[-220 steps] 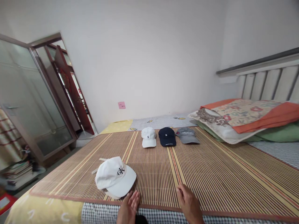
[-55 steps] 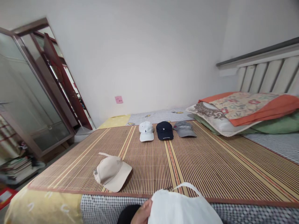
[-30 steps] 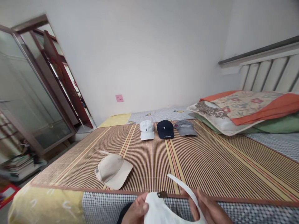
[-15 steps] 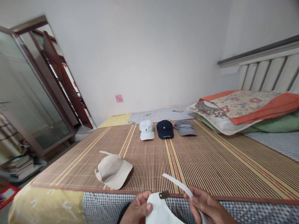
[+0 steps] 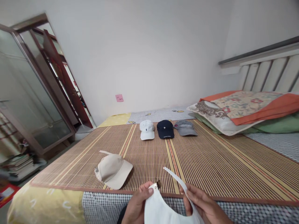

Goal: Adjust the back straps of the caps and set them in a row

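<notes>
White baseball cap [image 5: 171,214], hand-held at 6 o'clock by the striped mat [image 5: 210,168]; strap undone.
Left hand [image 5: 137,202] pinches cloth beside the metal buckle [image 5: 159,184]; right hand [image 5: 201,199] grips the strap [image 5: 176,178], tip free. Strap and buckle not joined. Beige cap [image 5: 112,169], 10 o'clock: strap jutting. Polo-emblem cap [image 5: 147,130], navy cap [image 5: 165,129], grey cap [image 5: 186,128]: already rowed, 12 o'clock.

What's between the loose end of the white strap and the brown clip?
Only a gap: in the head view, the striped mat shows between the brown clip and the end of the white strap.
</notes>
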`<action>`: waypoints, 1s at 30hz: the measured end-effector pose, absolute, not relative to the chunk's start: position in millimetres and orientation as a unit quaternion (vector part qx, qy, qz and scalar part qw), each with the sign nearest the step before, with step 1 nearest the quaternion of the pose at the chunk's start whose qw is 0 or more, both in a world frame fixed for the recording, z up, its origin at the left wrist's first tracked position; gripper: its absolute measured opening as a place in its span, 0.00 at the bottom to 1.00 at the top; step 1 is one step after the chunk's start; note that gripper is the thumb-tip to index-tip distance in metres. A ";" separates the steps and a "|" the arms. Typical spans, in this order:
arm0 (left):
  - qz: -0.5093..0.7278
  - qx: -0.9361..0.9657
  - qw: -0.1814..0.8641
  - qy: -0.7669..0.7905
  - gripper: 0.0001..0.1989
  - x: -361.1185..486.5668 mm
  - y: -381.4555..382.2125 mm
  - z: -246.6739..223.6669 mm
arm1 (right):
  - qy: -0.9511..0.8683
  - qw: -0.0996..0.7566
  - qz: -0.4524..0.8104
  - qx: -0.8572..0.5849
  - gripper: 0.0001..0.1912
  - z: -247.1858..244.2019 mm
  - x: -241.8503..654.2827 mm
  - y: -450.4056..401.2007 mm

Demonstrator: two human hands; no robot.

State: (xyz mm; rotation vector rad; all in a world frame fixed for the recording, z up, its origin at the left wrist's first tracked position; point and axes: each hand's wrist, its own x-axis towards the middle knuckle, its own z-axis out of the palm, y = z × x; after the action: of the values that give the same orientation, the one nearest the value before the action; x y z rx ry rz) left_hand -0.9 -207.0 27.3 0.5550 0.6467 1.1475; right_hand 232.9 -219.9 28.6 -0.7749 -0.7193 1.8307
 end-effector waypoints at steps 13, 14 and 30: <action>0.548 0.115 0.765 0.319 0.18 4.6 -204.4 13.0 | -0.287 0.523 0.735 -0.322 0.21 22.8 231.2 -217.0; 0.550 0.119 0.763 0.319 0.18 3.0 -205.1 14.1 | -0.297 0.521 0.733 -0.321 0.21 24.7 229.4 -217.7; 0.514 0.243 0.770 0.291 0.09 16.2 -156.0 82.3 | -0.365 0.466 0.757 -0.278 0.22 62.0 233.2 -153.8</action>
State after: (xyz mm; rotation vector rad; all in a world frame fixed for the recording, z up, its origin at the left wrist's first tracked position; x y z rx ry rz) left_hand 16.2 -156.0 82.3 0.5261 0.6302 1.1152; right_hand 233.2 -153.8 62.0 -0.6816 -0.8963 1.8581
